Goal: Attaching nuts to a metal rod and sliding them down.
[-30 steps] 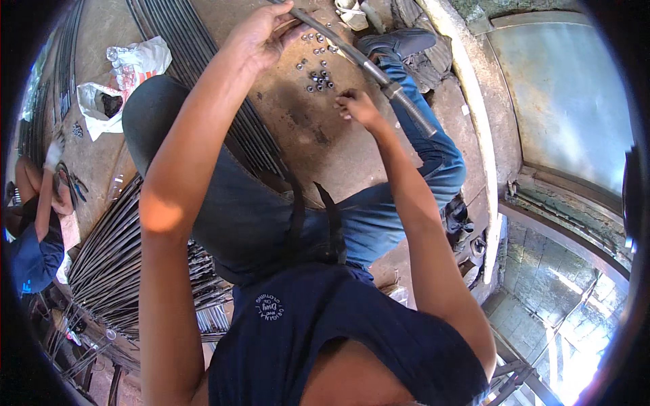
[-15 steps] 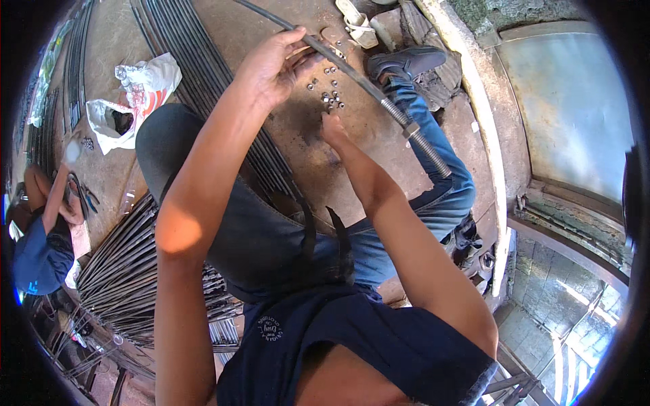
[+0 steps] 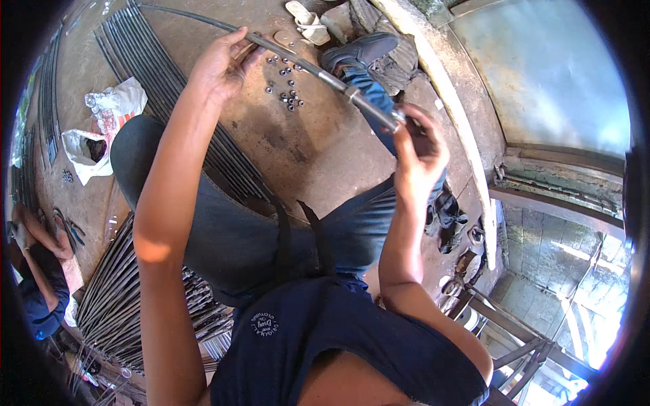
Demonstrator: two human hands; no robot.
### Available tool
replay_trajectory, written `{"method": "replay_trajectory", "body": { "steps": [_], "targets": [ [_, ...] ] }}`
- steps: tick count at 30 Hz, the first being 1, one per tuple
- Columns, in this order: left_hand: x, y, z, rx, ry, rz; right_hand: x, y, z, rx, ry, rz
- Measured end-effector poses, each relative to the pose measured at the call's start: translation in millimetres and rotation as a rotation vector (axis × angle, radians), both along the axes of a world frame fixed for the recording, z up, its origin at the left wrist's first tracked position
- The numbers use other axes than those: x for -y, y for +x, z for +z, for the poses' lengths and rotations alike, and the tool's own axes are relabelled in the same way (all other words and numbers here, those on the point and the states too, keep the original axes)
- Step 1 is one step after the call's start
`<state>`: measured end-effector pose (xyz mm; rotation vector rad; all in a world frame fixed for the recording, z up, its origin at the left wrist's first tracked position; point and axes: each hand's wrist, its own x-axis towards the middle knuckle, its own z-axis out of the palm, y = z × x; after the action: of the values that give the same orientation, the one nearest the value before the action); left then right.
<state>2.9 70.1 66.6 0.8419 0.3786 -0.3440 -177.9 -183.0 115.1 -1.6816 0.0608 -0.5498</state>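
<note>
Metal rod [image 3: 298, 62]: long, thin, grey, held in the air above the concrete floor [image 3: 305, 149], running from the upper left down to the right across the person's lap. Left hand [image 3: 220, 64]: closed around the rod partway along its length, fingers wrapped over it. Right hand [image 3: 420, 152]: closed at the rod's lower right end, fingertips pinched on the thicker, sleeve-like end piece [image 3: 379, 115]; whether a small part sits between the fingers cannot be told. Nuts [image 3: 288, 84]: a loose scatter of small dark metal pieces lying on the floor just below the rod, between the two hands. Bundle of rods [image 3: 176, 101]: many like rods laid side by side on the floor to the left, passing under the person's leg; more lie at lower left. White plastic bags [image 3: 101, 128]: crumpled on the floor at far left. Sandals [image 3: 308, 20]: pale pair at the top edge. Dark shoe [image 3: 359, 51]: on the person's foot, just beyond the rod. Another person [image 3: 37, 284]: blue sleeve, seated at the left rim.
</note>
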Motion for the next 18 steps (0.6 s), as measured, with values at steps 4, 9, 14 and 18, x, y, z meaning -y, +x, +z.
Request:
{"method": "replay_trajectory", "body": {
  "steps": [4, 9, 14, 18],
  "targets": [
    [3, -2, 2, -0.005, -0.011, -0.002, -11, -18, 32, 0.112, -0.129, 0.038],
    [3, -7, 2, -0.012, 0.009, 0.014, -21, -23, 43, 0.133, -0.393, 0.002],
    [5, -14, 10, 0.005, 0.013, 0.037, -30, -27, 45, 0.142, -0.484, -0.051],
    [7, -13, 12, -0.008, 0.012, 0.045, -35, -26, 36, 0.112, -0.413, -0.154]
  ]
}}
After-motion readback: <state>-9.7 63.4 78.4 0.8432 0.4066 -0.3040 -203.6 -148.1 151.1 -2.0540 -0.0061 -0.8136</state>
